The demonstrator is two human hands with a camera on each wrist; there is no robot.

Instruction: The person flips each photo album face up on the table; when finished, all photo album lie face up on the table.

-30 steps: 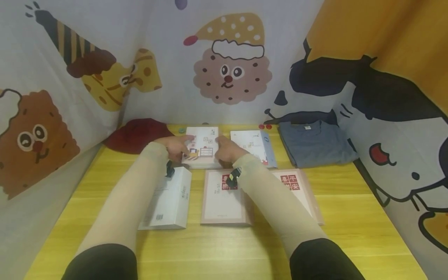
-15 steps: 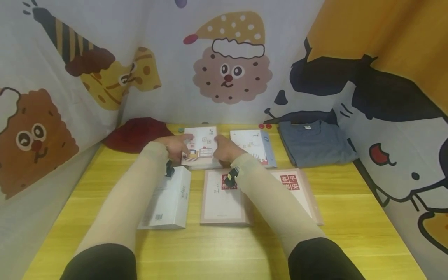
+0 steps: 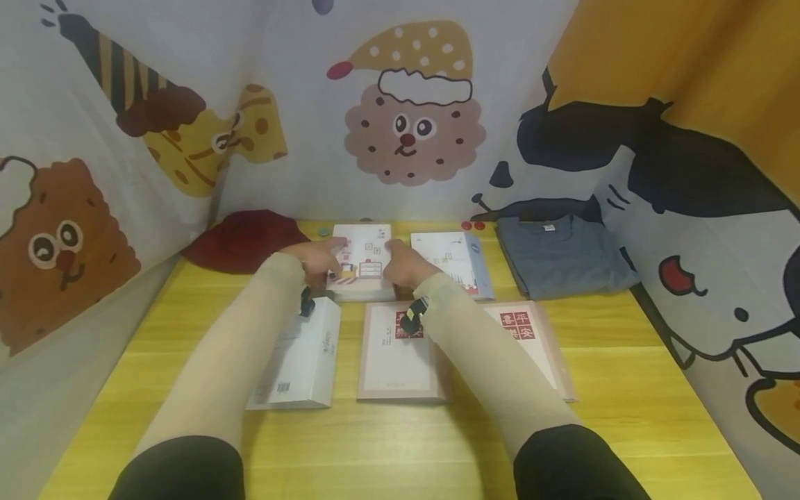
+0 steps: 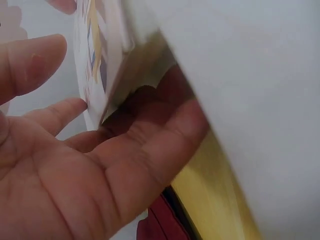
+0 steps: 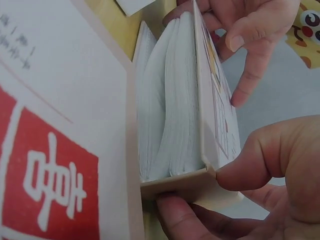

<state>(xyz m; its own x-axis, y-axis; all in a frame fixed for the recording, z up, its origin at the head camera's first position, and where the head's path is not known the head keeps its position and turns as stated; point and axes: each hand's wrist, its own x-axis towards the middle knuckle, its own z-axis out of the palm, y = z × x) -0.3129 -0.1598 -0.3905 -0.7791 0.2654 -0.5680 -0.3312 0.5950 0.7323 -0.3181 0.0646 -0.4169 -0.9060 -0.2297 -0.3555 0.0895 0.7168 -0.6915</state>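
Book [image 3: 362, 253]: held between two hands toward the back of the counter [image 3: 375, 444], printed cover up, pages showing at the near end; cannot tell whether lifted clear of the surface.
Left hand [image 3: 319, 258]: clamped on the book's left side, with fingers bent beneath and one fingertip against the cover.
Right hand [image 3: 406, 264]: clamped on the right side, with thumb at the cover's corner and fingers curled underneath.
White book [image 3: 306, 368]: lying at front left, barcode in view, partly hidden by the left forearm.
Pink books [image 3: 394, 368]: two, lying at front center and right, marked with red squares of white characters, both partly behind the right arm.
Blue-edged book [image 3: 459, 260]: just right of the right hand, cover up.
Hat [image 3: 250, 239]: dark red, set down at back left, near the left hand.
Green disc [image 3: 323, 232]: between hat and book.
Red discs [image 3: 479, 226]: paired at the back, beside the shirt.
Shirt [image 3: 569, 257]: gray-blue, folded at back right.
Curtain [image 3: 300, 69]: hung behind, printed with cartoon faces.
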